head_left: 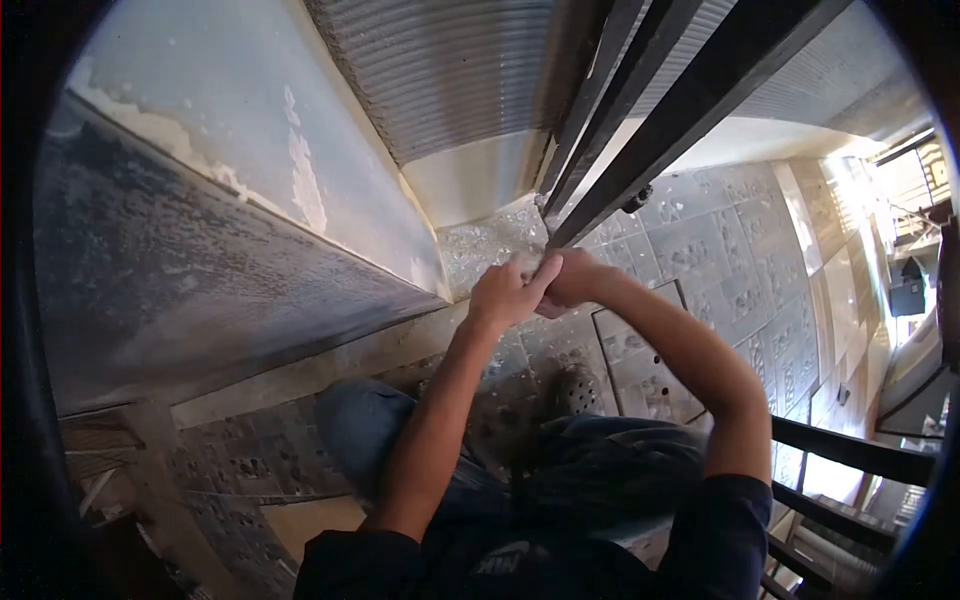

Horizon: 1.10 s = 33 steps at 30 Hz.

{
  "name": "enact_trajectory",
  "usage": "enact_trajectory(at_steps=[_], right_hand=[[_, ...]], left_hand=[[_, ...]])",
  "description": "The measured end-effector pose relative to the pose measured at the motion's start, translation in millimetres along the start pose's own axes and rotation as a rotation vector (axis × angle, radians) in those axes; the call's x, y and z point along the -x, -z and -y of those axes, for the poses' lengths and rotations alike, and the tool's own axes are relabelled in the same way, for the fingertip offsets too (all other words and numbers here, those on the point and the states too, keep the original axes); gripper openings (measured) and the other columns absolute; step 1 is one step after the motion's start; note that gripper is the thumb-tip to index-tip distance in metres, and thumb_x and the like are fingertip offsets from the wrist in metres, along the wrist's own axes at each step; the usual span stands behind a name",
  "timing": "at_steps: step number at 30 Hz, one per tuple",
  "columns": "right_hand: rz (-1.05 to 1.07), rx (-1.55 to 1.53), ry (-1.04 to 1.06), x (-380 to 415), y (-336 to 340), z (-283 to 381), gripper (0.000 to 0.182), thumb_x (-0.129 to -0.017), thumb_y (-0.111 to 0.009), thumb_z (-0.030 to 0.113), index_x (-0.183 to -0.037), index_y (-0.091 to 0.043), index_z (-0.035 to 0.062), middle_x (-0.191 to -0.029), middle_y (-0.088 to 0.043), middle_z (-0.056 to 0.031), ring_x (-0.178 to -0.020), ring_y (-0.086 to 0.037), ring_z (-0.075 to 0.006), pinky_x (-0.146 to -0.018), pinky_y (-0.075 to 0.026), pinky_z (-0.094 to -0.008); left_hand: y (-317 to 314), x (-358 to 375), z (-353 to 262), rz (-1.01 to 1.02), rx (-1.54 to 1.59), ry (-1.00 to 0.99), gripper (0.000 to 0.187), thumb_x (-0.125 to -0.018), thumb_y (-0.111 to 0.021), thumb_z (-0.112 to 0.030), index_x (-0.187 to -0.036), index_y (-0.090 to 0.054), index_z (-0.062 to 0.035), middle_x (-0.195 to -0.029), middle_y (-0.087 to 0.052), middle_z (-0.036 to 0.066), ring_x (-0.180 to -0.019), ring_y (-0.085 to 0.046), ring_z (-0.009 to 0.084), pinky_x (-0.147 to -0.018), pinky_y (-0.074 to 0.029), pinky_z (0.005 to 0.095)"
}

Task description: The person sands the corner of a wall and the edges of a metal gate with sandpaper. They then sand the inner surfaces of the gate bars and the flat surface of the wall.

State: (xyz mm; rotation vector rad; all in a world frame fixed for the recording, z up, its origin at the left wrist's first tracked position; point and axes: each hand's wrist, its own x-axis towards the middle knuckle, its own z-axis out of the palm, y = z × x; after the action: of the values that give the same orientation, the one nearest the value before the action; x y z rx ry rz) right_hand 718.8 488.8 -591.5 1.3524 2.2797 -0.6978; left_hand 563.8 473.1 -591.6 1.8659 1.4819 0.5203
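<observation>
Both hands, left hand (503, 295) and right hand (572, 277), clench the foot of a dark railing bar (640, 150) at frame centre; it looks rigid, heavy, best gripped low.

Patterned grey floor tiles (700, 250) run right from the black metal grille bars (640, 110). Left of the bars: weathered wall (200, 270), paint peeling, with a corrugated metal panel (440, 70) between the two. Small round floor drain (580, 392) below the bars. Strong daylight floods in far right of them.

Patterned floor tiles (720, 250), a floor drain (580, 392) and corrugated sheeting (440, 70).
</observation>
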Motion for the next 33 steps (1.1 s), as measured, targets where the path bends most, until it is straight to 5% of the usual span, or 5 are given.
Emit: enact_trajectory(at_steps=[2, 6, 13, 20, 33], right_hand=[[-0.211, -0.028, 0.082, 30.4, -8.1, -34.3, 0.023, -0.082, -0.062, 0.029, -0.092, -0.069, 0.0098, -0.083, -0.069, -0.0134, -0.081, -0.067, -0.0348, -0.070, -0.054, -0.0422], [-0.531, -0.449, 0.085, 93.8, 22.8, -32.5, 0.018, -0.080, -0.066, 0.024, -0.089, -0.069, 0.0087, -0.079, -0.068, -0.0124, -0.075, -0.067, -0.0334, -0.067, -0.054, -0.0411], [-1.536, -0.196, 0.014, 152.5, 99.9, -35.3, 0.006, -0.079, -0.069, -0.002, -0.085, -0.070, -0.0013, -0.082, -0.071, -0.0111, -0.073, -0.069, -0.0164, -0.068, -0.052, -0.0254], [-2.044, -0.502, 0.280, 146.2, 178.9, -35.9, 0.028, -0.092, -0.061, 0.017, -0.110, -0.063, -0.0041, -0.108, -0.066, -0.0162, -0.098, -0.064, -0.0219, -0.078, -0.051, -0.0304], [-1.854, -0.625, 0.464, 92.6, 186.3, -27.6, 0.031, -0.081, -0.072, 0.011, -0.106, -0.065, -0.0056, -0.099, -0.068, -0.0130, -0.087, -0.066, -0.0174, -0.075, -0.054, -0.0276]], left_hand=[[-5.6, -0.8, 5.6, 0.385, 0.231, -0.028, 0.055, -0.086, -0.059, -0.053, -0.104, -0.068, -0.0013, -0.086, -0.069, 0.019, -0.085, -0.069, 0.0283, -0.076, -0.052, 0.0343], [-16.5, -9.1, -12.4, 0.376, 0.163, -0.202, 0.043, -0.083, -0.068, -0.045, -0.101, -0.071, -0.0059, -0.082, -0.069, 0.017, -0.073, -0.068, 0.0218, -0.066, -0.050, 0.0337], [-65.4, -26.8, -27.1, -0.347, 0.390, -0.099, 0.024, -0.086, -0.065, -0.027, -0.081, -0.068, -0.0037, -0.068, -0.064, 0.017, -0.062, -0.064, 0.0338, -0.054, -0.047, 0.0374], [-108.4, 2.3, 0.3, -0.864, 0.446, 0.039, 0.029, -0.085, -0.067, -0.021, -0.069, -0.054, 0.0002, -0.053, -0.051, 0.016, -0.045, -0.049, 0.0282, -0.047, -0.039, 0.0359], [-109.1, -106.6, -20.7, -0.733, 0.583, -0.164, 0.016, -0.091, -0.057, -0.012, -0.099, -0.048, -0.0017, -0.076, -0.063, 0.021, -0.069, -0.063, 0.0404, -0.057, -0.047, 0.0432]])
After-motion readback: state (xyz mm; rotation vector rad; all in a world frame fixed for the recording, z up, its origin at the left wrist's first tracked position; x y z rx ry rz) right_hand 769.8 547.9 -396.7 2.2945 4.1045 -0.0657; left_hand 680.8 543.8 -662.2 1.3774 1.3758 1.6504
